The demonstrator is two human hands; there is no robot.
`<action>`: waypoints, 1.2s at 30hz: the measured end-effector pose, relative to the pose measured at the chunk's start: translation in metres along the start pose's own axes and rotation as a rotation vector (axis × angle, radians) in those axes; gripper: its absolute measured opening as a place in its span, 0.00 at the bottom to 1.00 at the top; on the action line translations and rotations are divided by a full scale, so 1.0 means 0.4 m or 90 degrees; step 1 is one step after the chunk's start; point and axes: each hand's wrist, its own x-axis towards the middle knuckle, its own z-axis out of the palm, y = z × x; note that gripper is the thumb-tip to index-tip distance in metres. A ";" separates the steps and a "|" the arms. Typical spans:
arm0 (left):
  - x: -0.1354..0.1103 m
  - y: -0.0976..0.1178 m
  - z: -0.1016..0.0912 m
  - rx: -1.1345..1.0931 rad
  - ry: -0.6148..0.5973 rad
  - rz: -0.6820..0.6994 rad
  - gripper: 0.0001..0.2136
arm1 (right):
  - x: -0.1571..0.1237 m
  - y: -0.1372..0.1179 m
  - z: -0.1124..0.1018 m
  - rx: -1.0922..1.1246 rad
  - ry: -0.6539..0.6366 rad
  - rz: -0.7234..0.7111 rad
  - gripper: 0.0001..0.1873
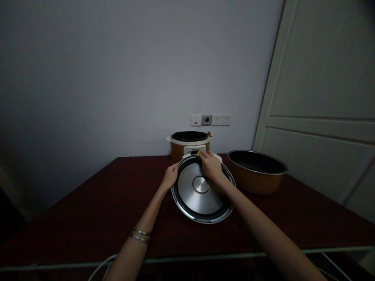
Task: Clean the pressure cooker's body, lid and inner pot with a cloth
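Note:
A round cooker lid [202, 193] lies upside down on the dark red table [88, 210], its shiny metal inner plate facing up inside a black seal ring. My left hand [170, 175] grips the lid's left rim, fingers curled over the edge. My right hand [211, 164] rests on the lid's far rim, fingers closed on a small yellow sponge [199, 153] pressed against the seal. Behind the lid stands the orange cooker body [190, 145], open at the top, with a white control panel.
An orange inner pot [256, 171] with a dark inside stands to the right of the lid. A row of wall sockets [211, 120] sits above the cooker. A white door [322, 101] is at the right. A white cable [101, 267] hangs below the table's front edge.

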 end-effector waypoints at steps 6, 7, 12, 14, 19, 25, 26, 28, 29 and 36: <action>-0.003 0.014 0.002 -0.015 -0.010 -0.003 0.20 | -0.028 0.012 -0.006 0.028 0.013 0.021 0.22; -0.002 0.014 0.003 -0.017 -0.010 -0.006 0.20 | -0.028 0.013 -0.005 0.042 0.015 0.024 0.22; 0.001 0.018 0.007 -0.074 0.006 -0.081 0.25 | -0.022 -0.004 0.026 0.199 0.086 0.053 0.23; 0.002 0.023 0.007 -0.124 -0.009 -0.088 0.27 | -0.018 -0.032 0.045 0.275 0.111 0.041 0.24; 0.004 0.025 0.008 -0.228 -0.017 -0.119 0.30 | -0.012 -0.120 0.076 0.380 0.107 0.021 0.24; 0.011 0.002 0.020 -0.322 0.014 -0.156 0.31 | -0.046 -0.184 0.066 0.429 0.075 -0.013 0.23; 0.013 -0.003 0.022 -0.330 0.014 -0.160 0.31 | -0.056 -0.192 0.061 0.438 0.056 -0.030 0.23; 0.017 -0.012 0.025 -0.342 0.009 -0.166 0.32 | -0.076 -0.207 0.049 0.449 0.019 -0.058 0.22; 0.019 -0.014 0.026 -0.345 0.008 -0.171 0.32 | -0.085 -0.213 0.043 0.451 0.004 -0.066 0.21; 0.020 0.012 0.023 -0.295 0.075 -0.219 0.28 | -0.132 -0.219 0.004 0.456 -0.096 -0.129 0.21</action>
